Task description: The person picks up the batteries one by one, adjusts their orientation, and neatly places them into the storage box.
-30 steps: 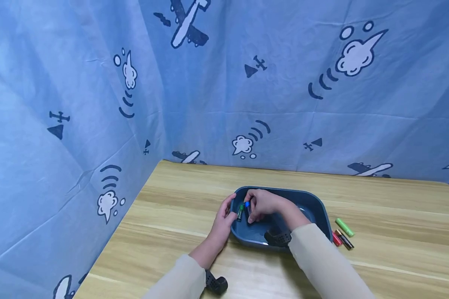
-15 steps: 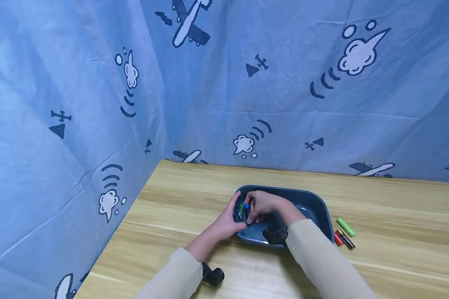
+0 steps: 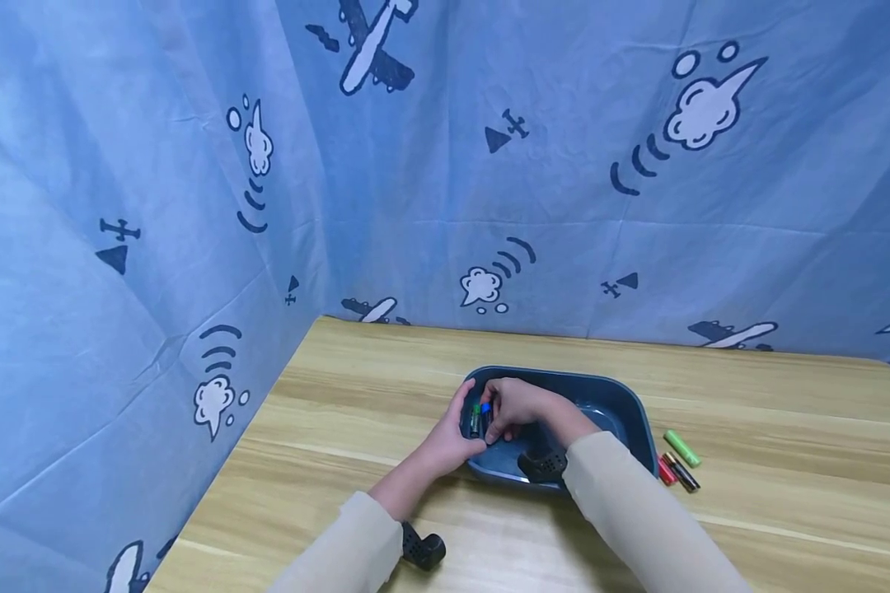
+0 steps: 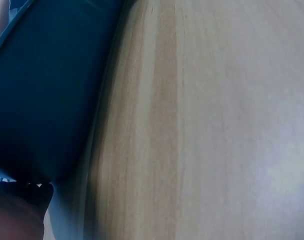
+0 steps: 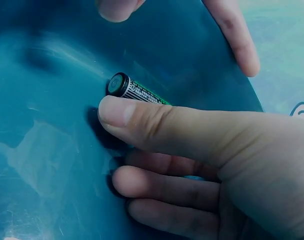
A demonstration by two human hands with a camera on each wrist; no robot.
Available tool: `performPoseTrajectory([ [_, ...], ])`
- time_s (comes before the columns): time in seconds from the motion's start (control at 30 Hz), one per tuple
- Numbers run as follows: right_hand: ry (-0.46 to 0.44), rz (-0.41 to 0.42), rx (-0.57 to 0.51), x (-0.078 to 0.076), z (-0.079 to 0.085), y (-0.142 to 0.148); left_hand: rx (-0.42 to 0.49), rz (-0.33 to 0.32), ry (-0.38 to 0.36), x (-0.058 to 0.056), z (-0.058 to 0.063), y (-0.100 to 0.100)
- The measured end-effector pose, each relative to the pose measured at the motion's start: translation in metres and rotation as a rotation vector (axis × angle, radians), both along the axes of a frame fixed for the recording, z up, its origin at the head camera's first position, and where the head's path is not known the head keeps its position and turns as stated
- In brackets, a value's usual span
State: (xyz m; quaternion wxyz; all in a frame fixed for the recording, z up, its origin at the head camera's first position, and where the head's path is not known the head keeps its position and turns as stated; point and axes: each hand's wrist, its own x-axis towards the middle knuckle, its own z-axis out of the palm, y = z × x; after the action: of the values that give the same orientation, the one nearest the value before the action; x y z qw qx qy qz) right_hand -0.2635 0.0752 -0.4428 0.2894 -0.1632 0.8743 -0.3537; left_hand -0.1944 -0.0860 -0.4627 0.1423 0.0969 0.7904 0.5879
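Lengthwise approx. fwd, blue-end batt (image 3: 487,410)

1. I see the right hand (image 5: 232,155), fingers bent, inside the blue bin (image 5: 47,125).
2. Partly behind that hand, my feed shows a black-and-green battery (image 5: 137,90) with a striped label.
3. Up top, I catch the left hand (image 5: 235,40), one finger along the bin's edge.

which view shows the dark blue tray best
Head view: most of the tray shows, though the right hand and sleeve cover part. Left wrist: mostly an outer wall; right wrist: part of its inside, close up.
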Motion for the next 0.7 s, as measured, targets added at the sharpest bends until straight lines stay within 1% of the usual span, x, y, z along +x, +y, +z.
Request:
performPoseTrajectory([
  [0.1, -0.012, -0.007, -0.019, -0.0006, -0.0017, 0.0004, -0.005, 0.004, 0.006, 0.0003, -0.0003, 0.0002],
  [0.27, -0.055, -0.023, -0.089, -0.0015, -0.0036, 0.002, 0.009, 0.006, 0.009, 0.0009, -0.0006, 0.0009],
  [0.37, -0.071, -0.025, -0.111, -0.0019, -0.0041, 0.0022, 0.014, 0.005, 0.01, 0.0014, -0.0009, 0.0008],
  [0.53, -0.091, -0.028, -0.126, -0.0026, -0.0032, 0.0023, 0.028, 0.005, 0.01, 0.0014, -0.0002, 0.0001],
  [0.7, -0.112, -0.034, -0.129, -0.0035, -0.0022, 0.0028, 0.011, 0.013, 0.011, 0.0012, 0.0001, 0.0001],
])
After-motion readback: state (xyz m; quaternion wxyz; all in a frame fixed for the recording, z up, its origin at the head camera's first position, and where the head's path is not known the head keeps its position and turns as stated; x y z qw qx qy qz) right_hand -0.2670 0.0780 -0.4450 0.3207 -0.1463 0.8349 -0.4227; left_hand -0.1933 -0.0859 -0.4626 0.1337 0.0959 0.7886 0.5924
